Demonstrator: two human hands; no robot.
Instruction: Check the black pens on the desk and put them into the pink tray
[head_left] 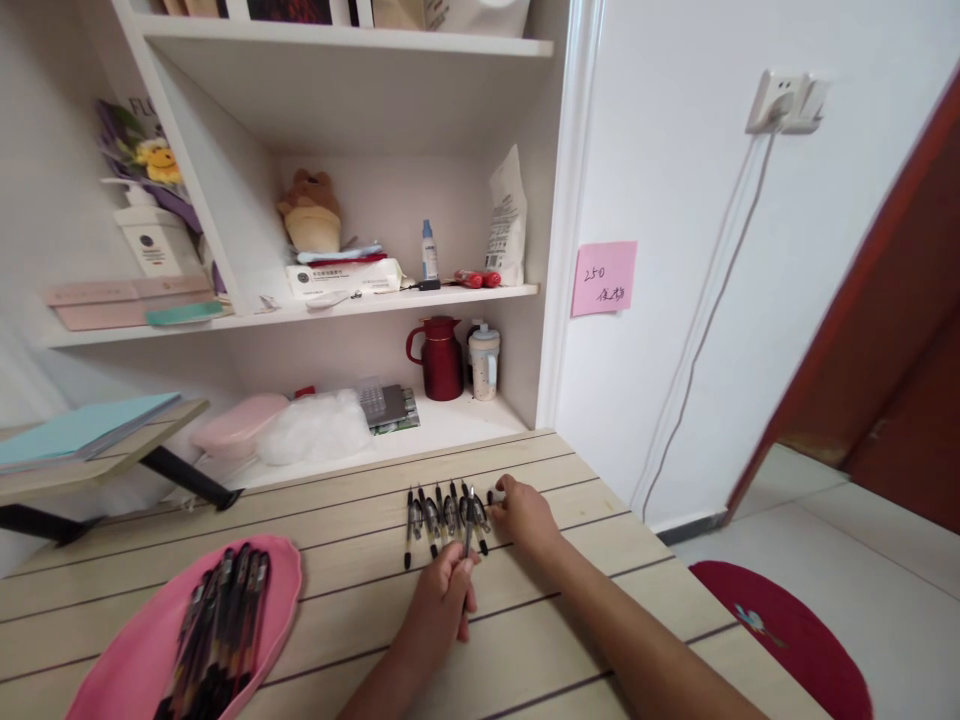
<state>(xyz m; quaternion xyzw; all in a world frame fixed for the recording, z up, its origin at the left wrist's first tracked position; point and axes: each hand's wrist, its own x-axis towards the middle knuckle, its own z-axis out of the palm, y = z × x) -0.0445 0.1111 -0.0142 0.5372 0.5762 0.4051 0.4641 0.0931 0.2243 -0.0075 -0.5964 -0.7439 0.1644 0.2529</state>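
Note:
My left hand (448,590) is closed around a pen (469,530), its bare tip pointing away from me. Beyond it lies a row of uncapped black pens (409,530) on the table, with clear pen caps (433,515) among them. My right hand (525,515) is at the row's right end, fingers pinched on a small piece that looks like a pen cap (493,496), mostly hidden by the fingers. To the left, a pink plate (283,565) holds a heap of dark pens (225,620).
The striped wooden table (345,610) meets a white shelf unit (480,425) holding a red jug (441,360), a pale cup (484,362) and a cotton-like white bundle (315,428). A small raised stand (112,445) is at left. A red round stool (784,640) stands at right.

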